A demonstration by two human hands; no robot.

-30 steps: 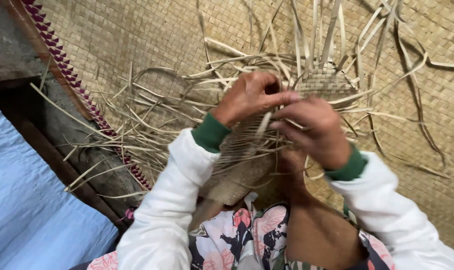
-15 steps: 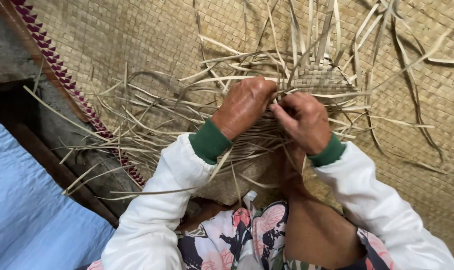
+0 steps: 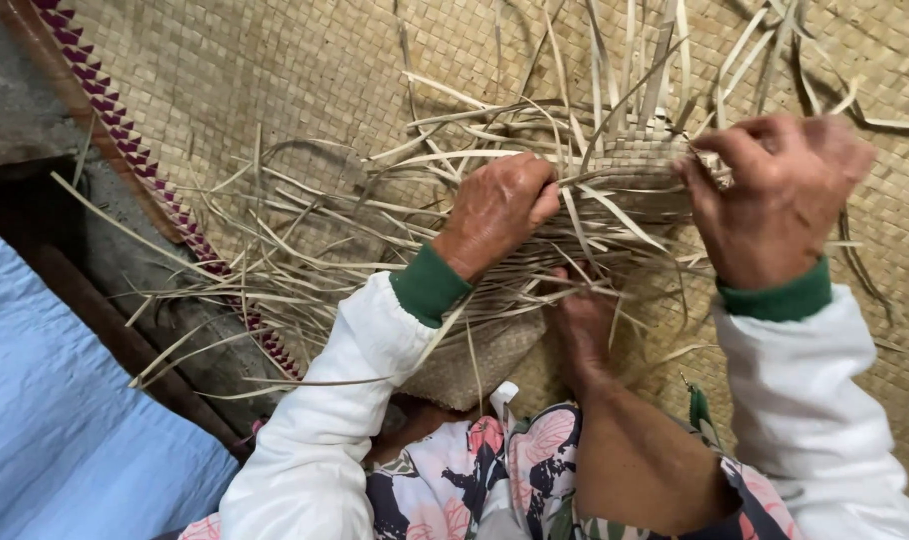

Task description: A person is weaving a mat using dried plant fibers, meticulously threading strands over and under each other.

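The left hand (image 3: 500, 208) is closed in a loose fist on a bunch of pale strips (image 3: 395, 250) at the near edge of the weave (image 3: 635, 170), knuckles up, its wrist in a green cuff (image 3: 430, 285) below a white sleeve (image 3: 325, 440). The right hand (image 3: 780, 195) is pinched shut on a strip end at the weave's right corner, fingers curled over it, thumb hidden, so how tightly it clamps I cannot tell. The weave, a small half-made piece of flat plaited strips, lies between the two hands, propped over a bare knee (image 3: 585, 330), with loose ends fanning up and out to the left. Part of its finished body hangs below the left wrist, just above the floral cloth (image 3: 505, 470) on the lap.

All of this sits over a large woven mat (image 3: 275, 80) of the same pale material, which fills the top and right of the view. The mat's left edge carries a red and purple zigzag border (image 3: 125, 140), running diagonally. Beyond it is dark floor (image 3: 35, 200), then a blue sheet (image 3: 65, 430) at the lower left corner
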